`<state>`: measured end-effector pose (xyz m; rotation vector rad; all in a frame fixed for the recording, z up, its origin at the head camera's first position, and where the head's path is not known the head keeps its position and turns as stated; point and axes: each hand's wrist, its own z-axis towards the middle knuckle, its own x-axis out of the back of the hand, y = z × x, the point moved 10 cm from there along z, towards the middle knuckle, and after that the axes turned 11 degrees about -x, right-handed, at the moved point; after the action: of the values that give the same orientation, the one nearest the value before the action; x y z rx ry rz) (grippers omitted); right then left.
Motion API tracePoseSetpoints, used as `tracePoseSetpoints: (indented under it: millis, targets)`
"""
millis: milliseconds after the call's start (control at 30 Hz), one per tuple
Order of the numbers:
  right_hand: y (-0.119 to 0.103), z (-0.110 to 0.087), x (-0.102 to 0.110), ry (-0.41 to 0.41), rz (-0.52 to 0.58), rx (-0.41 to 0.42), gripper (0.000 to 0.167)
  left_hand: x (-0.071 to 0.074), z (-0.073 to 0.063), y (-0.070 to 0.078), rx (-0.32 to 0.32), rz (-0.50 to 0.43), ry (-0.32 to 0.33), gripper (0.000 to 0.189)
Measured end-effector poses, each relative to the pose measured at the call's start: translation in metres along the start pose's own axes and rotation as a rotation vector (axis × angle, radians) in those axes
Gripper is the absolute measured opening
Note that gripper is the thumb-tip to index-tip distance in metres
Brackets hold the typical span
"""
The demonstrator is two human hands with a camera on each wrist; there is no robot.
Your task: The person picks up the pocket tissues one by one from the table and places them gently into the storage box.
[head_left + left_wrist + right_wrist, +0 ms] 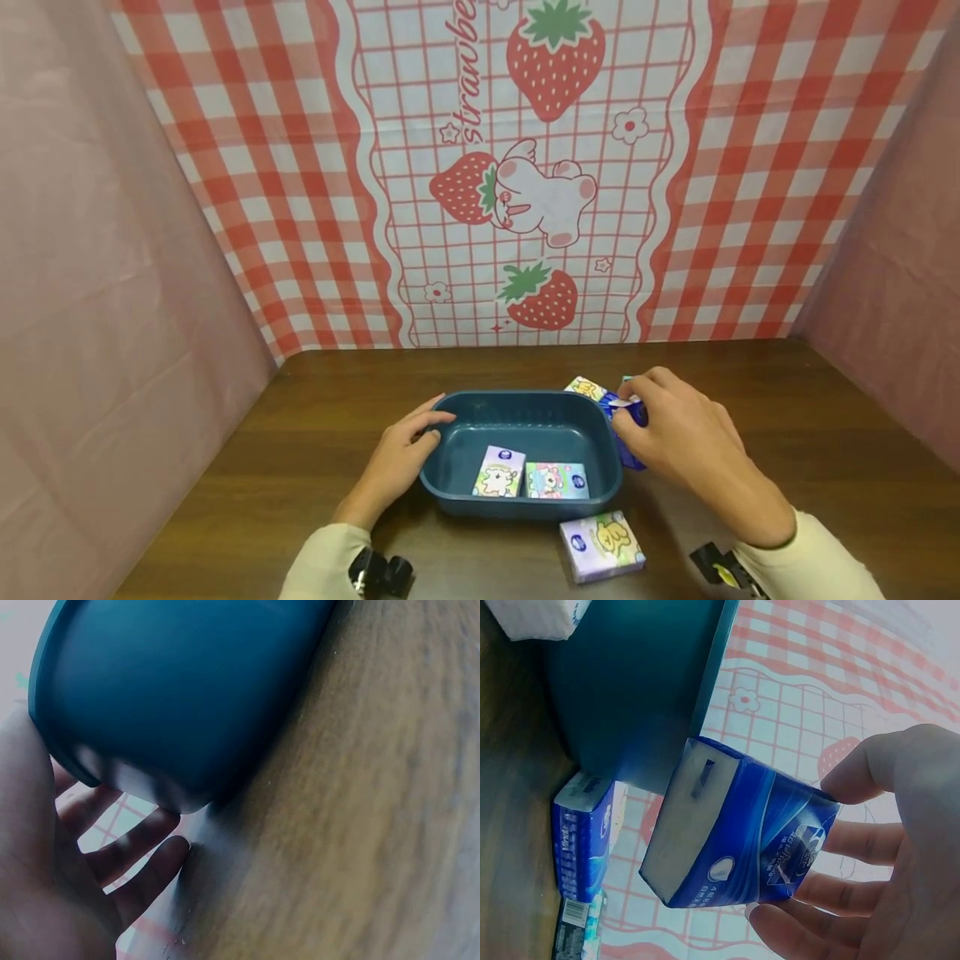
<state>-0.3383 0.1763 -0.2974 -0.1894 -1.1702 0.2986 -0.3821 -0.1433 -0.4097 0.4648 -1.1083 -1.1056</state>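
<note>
A dark teal plastic basin (pixel 525 506) stands on the table with a purple tissue pack (pixel 499 472) and a light blue tissue pack (pixel 557 481) lying inside. At its left end my left hand (pixel 405 446) grips the rim, some fingers spread along the outer wall in the left wrist view. Beyond the right end, my right hand (pixel 678 425) pinches a blue tissue pack (pixel 739 832) between thumb and fingers, held tilted above the table. Another blue tissue pack (pixel 581 836) stays on the table by the basin, partly hidden in the head view.
A purple tissue pack (pixel 602 546) lies in front of the basin's right corner. Behind the right end, a yellowish pack (pixel 585 388) shows. The brown wooden table (pixel 300 467) meets a red-and-white strawberry cloth (pixel 502 250) at the back, with pink cloth (pixel 892 250) at the sides.
</note>
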Motion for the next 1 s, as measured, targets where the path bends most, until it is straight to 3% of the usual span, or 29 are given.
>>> tracePoseSetpoints:
  millis: [600, 1000]
  targets:
    - [-0.004, 0.002, 0.007, -0.003, 0.023, 0.005, 0.023, -0.001, -0.001, 0.000, 0.008, 0.000, 0.007, 0.030]
    - [-0.023, 0.002, 0.001, -0.017, 0.048, 0.024, 0.024, 0.000, -0.001, 0.001, 0.010, 0.006, 0.007, 0.030]
